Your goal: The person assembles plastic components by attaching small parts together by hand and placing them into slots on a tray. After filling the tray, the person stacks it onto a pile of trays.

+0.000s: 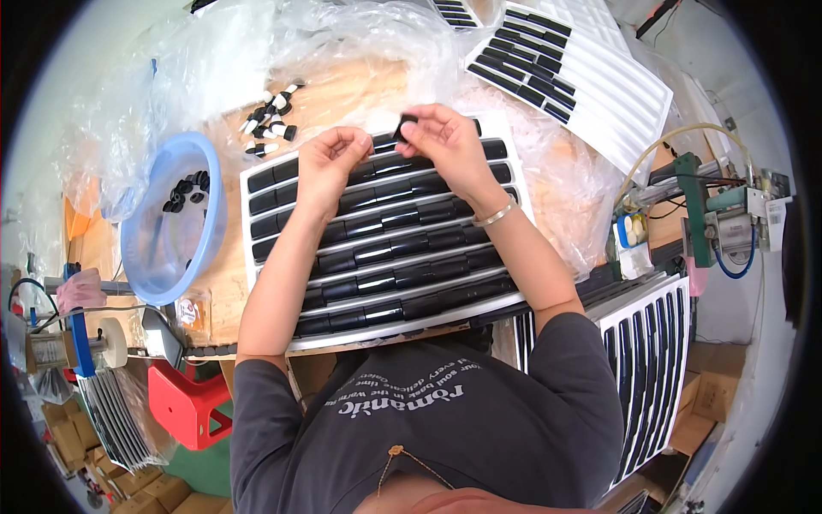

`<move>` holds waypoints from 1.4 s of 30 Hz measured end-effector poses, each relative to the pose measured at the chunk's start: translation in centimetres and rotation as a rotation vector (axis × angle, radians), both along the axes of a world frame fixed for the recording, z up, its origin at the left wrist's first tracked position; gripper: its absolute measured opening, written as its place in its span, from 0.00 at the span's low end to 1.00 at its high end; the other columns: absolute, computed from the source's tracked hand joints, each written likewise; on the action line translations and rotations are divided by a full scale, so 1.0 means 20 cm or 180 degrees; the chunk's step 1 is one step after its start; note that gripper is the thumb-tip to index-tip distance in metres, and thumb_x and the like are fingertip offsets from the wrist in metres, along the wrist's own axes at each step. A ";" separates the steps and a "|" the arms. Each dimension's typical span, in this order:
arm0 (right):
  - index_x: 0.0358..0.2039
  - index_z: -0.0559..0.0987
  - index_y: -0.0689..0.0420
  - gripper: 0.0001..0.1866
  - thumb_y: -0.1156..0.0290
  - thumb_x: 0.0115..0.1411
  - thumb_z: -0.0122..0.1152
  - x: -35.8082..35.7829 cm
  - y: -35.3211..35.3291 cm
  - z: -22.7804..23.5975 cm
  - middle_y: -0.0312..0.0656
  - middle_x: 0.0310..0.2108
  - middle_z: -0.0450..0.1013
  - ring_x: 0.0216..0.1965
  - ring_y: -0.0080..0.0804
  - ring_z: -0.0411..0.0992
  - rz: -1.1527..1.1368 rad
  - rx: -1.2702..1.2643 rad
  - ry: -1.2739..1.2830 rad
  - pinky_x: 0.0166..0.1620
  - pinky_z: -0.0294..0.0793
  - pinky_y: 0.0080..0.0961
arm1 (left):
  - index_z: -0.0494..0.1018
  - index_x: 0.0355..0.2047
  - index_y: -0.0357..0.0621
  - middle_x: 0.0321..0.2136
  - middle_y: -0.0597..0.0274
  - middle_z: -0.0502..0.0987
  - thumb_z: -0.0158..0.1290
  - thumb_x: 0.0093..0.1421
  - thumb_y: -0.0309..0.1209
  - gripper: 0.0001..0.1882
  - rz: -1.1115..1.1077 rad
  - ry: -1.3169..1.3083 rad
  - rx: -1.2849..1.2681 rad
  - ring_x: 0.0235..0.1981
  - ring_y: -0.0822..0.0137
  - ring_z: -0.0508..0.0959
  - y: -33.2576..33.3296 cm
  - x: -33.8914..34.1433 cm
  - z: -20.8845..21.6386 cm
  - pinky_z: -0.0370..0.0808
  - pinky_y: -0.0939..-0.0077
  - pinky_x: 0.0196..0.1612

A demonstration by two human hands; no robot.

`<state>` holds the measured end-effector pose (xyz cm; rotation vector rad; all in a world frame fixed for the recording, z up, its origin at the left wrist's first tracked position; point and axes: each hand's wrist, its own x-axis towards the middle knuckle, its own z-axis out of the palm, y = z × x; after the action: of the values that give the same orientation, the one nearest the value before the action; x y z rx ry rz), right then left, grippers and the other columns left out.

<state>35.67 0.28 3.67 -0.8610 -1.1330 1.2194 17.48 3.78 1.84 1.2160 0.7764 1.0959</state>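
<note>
My right hand [454,154] pinches a small black cap-like piece [404,128] between thumb and fingers, above the far edge of a white tray [250,216]. Close by on the left, my left hand [330,167] is closed in a pinch, and whatever is between its fingertips is too small to make out. Both hands hover over rows of glossy black tubes [398,218] lying end to end in the tray. Beyond the left hand lies a loose pile of small black-and-white pieces [272,116]. My forearms hide part of the rows.
A blue plastic basin [141,248] with several small black caps [184,190] stands on the left. Another white tray [629,111] with black tubes lies at the back right, among clear plastic sheeting [351,43]. A green-framed machine [692,206] stands right; a red stool [184,403] is below left.
</note>
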 end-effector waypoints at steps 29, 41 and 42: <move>0.39 0.74 0.65 0.12 0.75 0.55 0.60 0.03 0.13 -0.13 0.41 0.29 0.74 0.26 0.20 0.73 -0.0206 -0.0166 -0.0499 0.29 0.72 0.13 | 0.70 0.42 0.42 0.38 0.60 0.74 0.61 0.45 0.20 0.22 -0.0136 0.1956 0.1993 0.40 0.67 0.75 0.25 -0.10 -0.17 0.71 0.74 0.45; 0.34 0.75 0.65 0.07 0.77 0.55 0.59 -0.03 0.05 0.01 0.39 0.26 0.74 0.24 0.20 0.73 0.0295 -0.0134 -0.0509 0.28 0.73 0.12 | 0.72 0.41 0.40 0.32 0.57 0.76 0.61 0.43 0.20 0.22 0.0140 0.1576 0.2965 0.33 0.63 0.76 0.00 -0.04 0.11 0.71 0.75 0.37; 0.34 0.74 0.65 0.07 0.76 0.56 0.59 -0.02 0.05 0.00 0.39 0.27 0.74 0.25 0.20 0.73 0.0353 -0.0153 -0.0281 0.29 0.73 0.12 | 0.73 0.40 0.39 0.33 0.55 0.76 0.61 0.42 0.20 0.21 0.0154 0.1562 0.2887 0.33 0.61 0.76 -0.01 -0.03 0.12 0.72 0.75 0.36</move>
<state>35.21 1.34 3.74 -0.9056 -1.2402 1.3148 16.88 3.53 4.20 2.3009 0.6751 1.2480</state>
